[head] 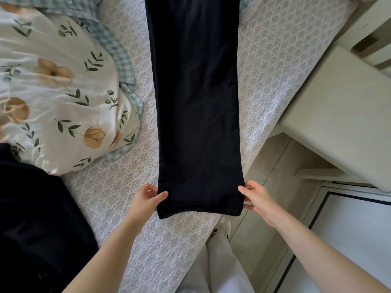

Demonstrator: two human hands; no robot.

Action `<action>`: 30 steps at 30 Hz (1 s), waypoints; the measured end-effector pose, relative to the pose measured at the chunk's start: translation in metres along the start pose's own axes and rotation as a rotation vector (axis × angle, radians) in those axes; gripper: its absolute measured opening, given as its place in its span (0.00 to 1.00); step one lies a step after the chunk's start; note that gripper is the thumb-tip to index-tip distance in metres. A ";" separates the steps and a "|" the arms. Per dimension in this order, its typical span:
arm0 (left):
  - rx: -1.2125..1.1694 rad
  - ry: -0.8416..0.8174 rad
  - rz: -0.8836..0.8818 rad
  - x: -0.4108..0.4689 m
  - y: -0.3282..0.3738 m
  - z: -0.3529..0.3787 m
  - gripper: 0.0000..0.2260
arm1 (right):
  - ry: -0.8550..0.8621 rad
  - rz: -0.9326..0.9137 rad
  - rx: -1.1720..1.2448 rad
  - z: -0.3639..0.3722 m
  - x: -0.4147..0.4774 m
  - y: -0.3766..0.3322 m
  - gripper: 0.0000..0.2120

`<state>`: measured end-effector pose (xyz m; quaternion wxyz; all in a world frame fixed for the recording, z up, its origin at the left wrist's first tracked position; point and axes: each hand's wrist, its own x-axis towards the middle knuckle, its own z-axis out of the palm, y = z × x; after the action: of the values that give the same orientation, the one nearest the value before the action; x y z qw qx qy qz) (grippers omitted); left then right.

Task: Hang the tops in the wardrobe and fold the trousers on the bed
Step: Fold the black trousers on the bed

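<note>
Pinches the near-left corner of the hem with the left hand (148, 200): thumb pressed on top of the cloth, the other fingers (151, 188) curled at the side edge. Grips the near-right corner with the right hand (259, 199) in the same way, thumb at the side edge, the remaining fingers tucked under the hem. Between the two hands, the dark navy trousers (196, 102), held taut across the hem and spread flat as one long panel, running straight away from the fingers along the bed (275, 60); waist end cut off by the far edge of the view. Right hem corner just past the edge of the mattress, so that the right hand hangs over the floor (270, 187); left corner well onto the white quilted cover with its small grey pattern.

Left of the left fingers and nearer, a dark garment (31, 208) heaped on the bed. Farther off on that side, floral bedding (63, 92), white with peach blooms and green leaves, and a blue-checked cloth (118, 53) showing along its far and right edges, near the trousers but apart from them. Right of the right fingers, beyond the pale floor, a pale cabinet (338, 106) close beside the bed. Nearer than the hem, below and between the forearms, a leg (220, 261) in pale cloth and a white shoe (222, 227) with dark marks.
</note>
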<state>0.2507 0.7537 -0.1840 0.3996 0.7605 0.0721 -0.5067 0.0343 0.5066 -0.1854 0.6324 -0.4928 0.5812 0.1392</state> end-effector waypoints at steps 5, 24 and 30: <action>-0.052 -0.044 0.034 -0.009 0.025 -0.008 0.14 | 0.000 -0.075 0.036 -0.008 -0.011 -0.038 0.10; 0.022 0.068 0.074 0.103 0.150 -0.022 0.18 | 0.176 -0.122 0.085 -0.007 0.095 -0.171 0.17; 0.373 0.128 0.258 0.110 0.139 -0.011 0.09 | 0.079 -0.213 -0.057 -0.003 0.098 -0.162 0.14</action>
<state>0.3822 0.6356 -0.1993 0.3083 0.8547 -0.0955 -0.4066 0.1819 0.3883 -0.1958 0.6059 -0.5748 0.5457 0.0681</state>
